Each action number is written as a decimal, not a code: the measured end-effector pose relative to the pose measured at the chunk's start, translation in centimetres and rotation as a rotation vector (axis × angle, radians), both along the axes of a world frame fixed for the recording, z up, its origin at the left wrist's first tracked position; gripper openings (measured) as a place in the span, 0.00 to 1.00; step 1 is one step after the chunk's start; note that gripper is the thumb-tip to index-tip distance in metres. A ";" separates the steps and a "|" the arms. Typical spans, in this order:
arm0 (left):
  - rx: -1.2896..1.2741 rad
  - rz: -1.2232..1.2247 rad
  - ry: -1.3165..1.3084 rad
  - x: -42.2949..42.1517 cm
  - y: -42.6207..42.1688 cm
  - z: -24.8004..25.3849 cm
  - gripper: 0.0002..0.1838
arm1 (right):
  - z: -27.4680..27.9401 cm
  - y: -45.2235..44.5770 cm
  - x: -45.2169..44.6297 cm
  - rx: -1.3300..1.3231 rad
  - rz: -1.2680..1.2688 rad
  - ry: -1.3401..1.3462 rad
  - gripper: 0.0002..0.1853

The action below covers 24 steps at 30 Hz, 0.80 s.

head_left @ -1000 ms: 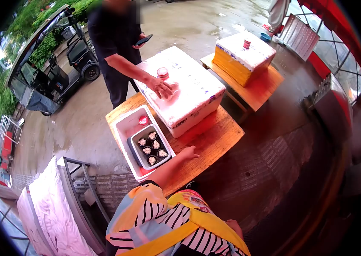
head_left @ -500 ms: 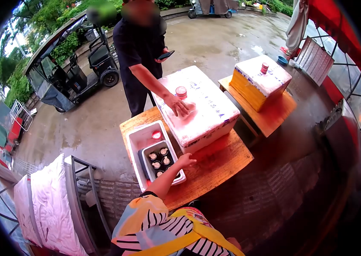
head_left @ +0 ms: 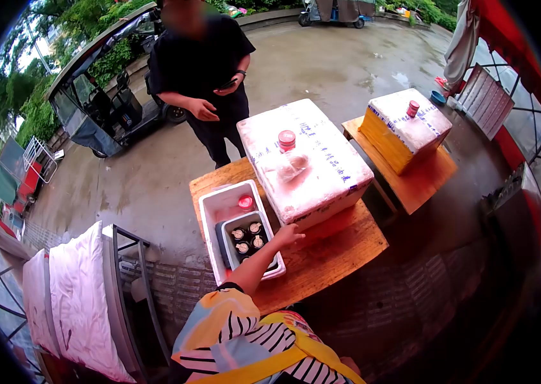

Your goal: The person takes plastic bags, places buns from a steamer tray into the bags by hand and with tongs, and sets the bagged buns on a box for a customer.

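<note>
My left hand point(head_left: 290, 236), fingers stretched out and apparently holding nothing, is beside the lower front corner of a large white foam box point(head_left: 328, 182). Whether it touches the box I cannot tell. Under my forearm is an open white foam tub point(head_left: 211, 211). Inside it stands a smaller pale container point(head_left: 275, 264) with several dark bottles point(head_left: 256, 228) with light caps, beside a red-lidded item point(head_left: 245, 203). On the big box lie a red-topped canister point(head_left: 286, 139) and a clear plastic bag point(head_left: 291, 168). Of my right hand point(head_left: 351, 366), only a bit of skin shows at the bottom edge.
The boxes stand on a wooden table point(head_left: 347, 240). Behind it is a person in dark clothes point(head_left: 203, 70). A second table point(head_left: 421, 192) at right bears a yellow-sided foam box point(head_left: 389, 144). A rack with a pink quilt point(head_left: 85, 294) is at left; a three-wheeler point(head_left: 101, 118) is parked beyond.
The other person has drawn their hand back from the plastic bag on the big box and stands more upright. My view has shifted slightly; my left hand stays by the box corner.
</note>
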<state>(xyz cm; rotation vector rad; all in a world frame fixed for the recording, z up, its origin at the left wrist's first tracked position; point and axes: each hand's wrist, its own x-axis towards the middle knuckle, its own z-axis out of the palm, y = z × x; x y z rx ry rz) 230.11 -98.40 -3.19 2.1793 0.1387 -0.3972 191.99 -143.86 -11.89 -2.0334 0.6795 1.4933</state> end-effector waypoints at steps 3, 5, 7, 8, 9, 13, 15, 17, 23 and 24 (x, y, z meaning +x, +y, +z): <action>-0.044 0.203 -0.138 3.0 2.2 -0.2 0.25 | 1.1 0.0 0.0 -0.012 -0.005 0.006 0.36; -0.065 0.423 -0.275 5.9 4.2 1.7 0.19 | 1.5 0.0 -0.5 -0.023 -0.013 0.014 0.35; 0.109 0.579 -0.428 9.8 6.7 2.4 0.21 | 1.6 0.0 -0.7 -0.033 -0.014 0.020 0.35; 0.185 0.571 -0.442 12.0 8.0 3.1 0.23 | 1.7 0.2 -0.6 -0.038 -0.022 0.023 0.35; 0.200 0.607 -0.469 14.0 8.6 3.5 0.24 | 1.8 0.3 -0.5 -0.047 -0.027 0.027 0.35; 0.170 0.598 -0.056 22.7 10.0 2.1 0.40 | 3.0 1.3 0.9 -0.084 -0.047 0.064 0.34; -0.025 0.684 0.083 24.6 9.9 1.5 0.33 | -1.1 -1.2 -0.8 0.020 0.207 -0.009 0.36; -0.200 0.576 0.073 26.2 10.7 -1.0 0.23 | -8.7 -5.3 -3.8 0.095 0.680 -0.194 0.38; 0.088 0.093 -0.737 18.4 3.2 2.3 0.10 | 3.6 5.0 20.3 0.149 0.129 -0.435 0.27; 0.139 0.075 -0.780 17.5 2.1 2.4 0.10 | 6.3 7.8 26.1 0.304 -0.024 -0.488 0.25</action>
